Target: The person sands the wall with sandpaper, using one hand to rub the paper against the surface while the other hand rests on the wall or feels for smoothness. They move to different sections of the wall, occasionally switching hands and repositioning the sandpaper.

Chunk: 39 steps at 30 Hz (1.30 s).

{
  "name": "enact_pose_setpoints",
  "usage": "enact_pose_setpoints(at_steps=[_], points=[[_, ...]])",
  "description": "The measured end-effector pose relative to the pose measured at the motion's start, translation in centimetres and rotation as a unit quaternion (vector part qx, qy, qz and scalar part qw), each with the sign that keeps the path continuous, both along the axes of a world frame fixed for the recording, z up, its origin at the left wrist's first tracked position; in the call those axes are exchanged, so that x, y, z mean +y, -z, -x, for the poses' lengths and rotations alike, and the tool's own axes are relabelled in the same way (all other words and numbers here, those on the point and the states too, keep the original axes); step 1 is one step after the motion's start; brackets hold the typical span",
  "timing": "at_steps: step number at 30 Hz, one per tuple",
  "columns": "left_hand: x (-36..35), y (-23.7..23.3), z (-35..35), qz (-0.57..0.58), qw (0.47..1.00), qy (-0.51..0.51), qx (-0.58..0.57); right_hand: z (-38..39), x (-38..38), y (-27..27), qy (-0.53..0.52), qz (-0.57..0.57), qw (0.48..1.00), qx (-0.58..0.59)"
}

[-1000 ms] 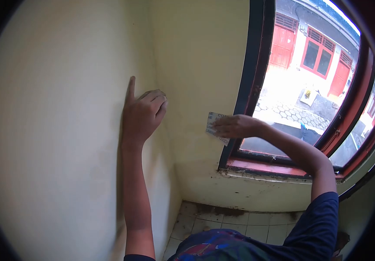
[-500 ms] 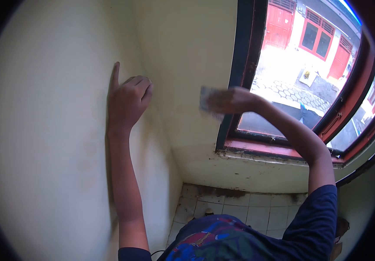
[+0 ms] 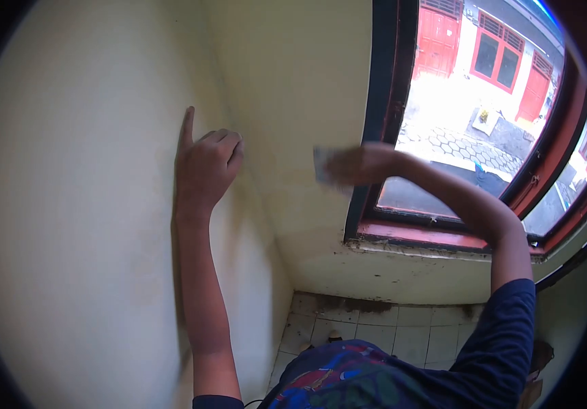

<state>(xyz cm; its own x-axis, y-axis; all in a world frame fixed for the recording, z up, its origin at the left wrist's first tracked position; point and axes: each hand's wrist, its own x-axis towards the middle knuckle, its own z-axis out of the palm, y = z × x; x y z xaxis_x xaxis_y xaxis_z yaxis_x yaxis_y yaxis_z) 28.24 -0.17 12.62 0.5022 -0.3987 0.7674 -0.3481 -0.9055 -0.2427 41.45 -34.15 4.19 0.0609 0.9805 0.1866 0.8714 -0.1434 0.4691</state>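
Observation:
My left hand [image 3: 208, 167] leans on the left wall [image 3: 89, 204] near the corner, one finger stretched upward along the wall and the others bent; nothing shows in it. My right hand [image 3: 365, 165] is closed on a thin, pale grey sheet [image 3: 323, 163], smeared by motion, so I cannot tell whether it is paper or cloth. It is at the narrow stretch of cream wall [image 3: 293, 88] between the corner and the window, with faint darker patches around that height.
To the right is a window with a dark and red frame [image 3: 409, 234], its sill edge chipped. Outside are a paved yard and a building with red doors [image 3: 437, 44]. Below lies a white tiled floor [image 3: 413, 337], with dark dirt along the wall's foot.
The view has shifted slightly, so the wall corner and window sit a little further right. My right hand still holds the sheet, slightly lower in view; my left hand keeps its pose.

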Motion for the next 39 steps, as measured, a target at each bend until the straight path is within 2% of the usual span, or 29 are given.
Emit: enact_pose_setpoints(at_steps=[1, 2, 4, 5, 6, 7, 8, 9, 10, 11, 12, 14, 15, 16, 18, 20, 21, 23, 25, 27, 28, 30, 32, 34, 35, 37, 39], points=[[0.0, 0.0, -0.1, 0.005, 1.0, 0.013, -0.005, 0.3, 0.0, -4.3, 0.04, -0.071, 0.987, 0.14], [0.1, 0.0, -0.2, 0.004, 1.0, 0.011, -0.007, 0.6, 0.1, -8.9, 0.015, -0.123, 0.992, -0.025], [0.0, 0.2, -0.4, -0.005, 1.0, -0.006, -0.01, 1.0, 0.0, -16.5, 0.077, -0.351, 0.933, 0.006], [0.0, 0.4, -0.4, -0.007, 1.0, -0.003, -0.007, 0.9, -1.0, -18.6, 0.097, -0.387, 0.912, -0.092], [0.0, 0.3, -0.5, 0.0, 1.0, -0.007, -0.003, 0.8, -1.9, -19.6, 0.118, -0.42, 0.879, -0.191], [-0.1, 0.2, -0.6, 0.009, 1.0, -0.01, 0.0, 1.4, -1.3, -18.2, 0.08, -0.478, 0.86, -0.157], [-0.3, 0.2, -0.7, 0.009, 1.0, -0.007, 0.001, 1.2, 0.1, -15.4, 0.017, -0.464, 0.864, -0.194], [-0.4, 0.1, -0.5, 0.013, 1.0, -0.008, 0.002, 1.8, 0.7, -11.3, 0.056, -0.384, 0.914, -0.118], [-0.4, 0.1, -0.2, 0.017, 1.0, -0.009, 0.003, 0.8, 0.9, -6.2, 0.044, -0.267, 0.959, -0.085], [-0.3, 0.0, -0.2, 0.017, 1.0, -0.009, 0.006, 2.9, 1.6, -2.7, 0.087, -0.221, 0.966, 0.099], [-0.2, -0.1, -0.2, 0.009, 1.0, -0.007, 0.008, 1.8, 1.6, 0.2, 0.015, 0.005, 0.995, -0.094], [-0.2, -0.1, 0.0, 0.006, 1.0, -0.008, 0.009, 1.4, 1.3, 0.0, -0.022, 0.051, 0.994, -0.091], [-0.2, -0.2, 0.0, 0.008, 1.0, -0.009, 0.014, 0.4, 0.7, -2.1, -0.013, -0.032, 0.998, -0.058], [-0.3, -0.2, 0.0, 0.009, 1.0, -0.011, 0.019, 0.2, 0.3, -6.6, -0.004, -0.116, 0.993, -0.024], [-0.2, 0.0, -0.3, 0.011, 1.0, -0.006, 0.017, 0.0, 0.1, -14.7, 0.002, -0.229, 0.968, -0.105], [-0.4, 0.2, -0.3, 0.01, 1.0, 0.001, 0.016, -0.1, 0.0, -19.2, 0.104, -0.322, 0.925, -0.172], [-0.5, 0.1, -0.2, 0.02, 0.999, -0.002, 0.024, 0.4, 0.6, -18.2, 0.107, -0.326, 0.923, -0.173], [-0.5, 0.0, -0.2, 0.032, 0.999, -0.004, 0.033, 2.1, 2.5, -13.1, 0.058, -0.421, 0.904, -0.037], [-0.3, -0.1, -0.1, 0.008, 1.0, -0.014, 0.025, 1.2, 3.7, -4.2, 0.018, -0.24, 0.969, -0.057], [-0.2, -0.3, 0.0, 0.001, 0.999, -0.015, 0.039, 0.1, 2.9, 2.4, -0.032, -0.012, 0.992, -0.118], [-0.1, -0.4, 0.1, -0.009, 0.999, -0.015, 0.04, 0.4, 2.5, 1.4, -0.039, -0.01, 0.993, -0.115], [0.3, -0.1, -0.1, -0.003, 1.0, -0.006, 0.031, 0.4, 1.7, -5.4, -0.038, -0.086, 0.995, -0.039], [0.3, -0.2, -0.3, 0.0, 1.0, 0.008, 0.021, 0.0, 0.5, -12.8, 0.01, -0.218, 0.971, -0.095], [0.0, -0.2, 0.0, 0.013, 0.998, -0.006, 0.055, 0.3, -0.2, -18.1, 0.05, -0.358, 0.916, -0.173], [-0.2, -0.2, 0.0, 0.012, 0.998, -0.003, 0.055, 0.7, 0.3, -17.5, 0.053, -0.358, 0.916, -0.174], [-0.3, -0.2, 0.2, 0.022, 0.998, -0.025, 0.055, 1.7, 2.4, -14.2, 0.062, -0.459, 0.872, -0.158], [-0.4, -0.1, 0.2, 0.016, 0.998, -0.031, 0.05, -0.2, 4.6, -4.1, 0.02, -0.313, 0.946, -0.084]])
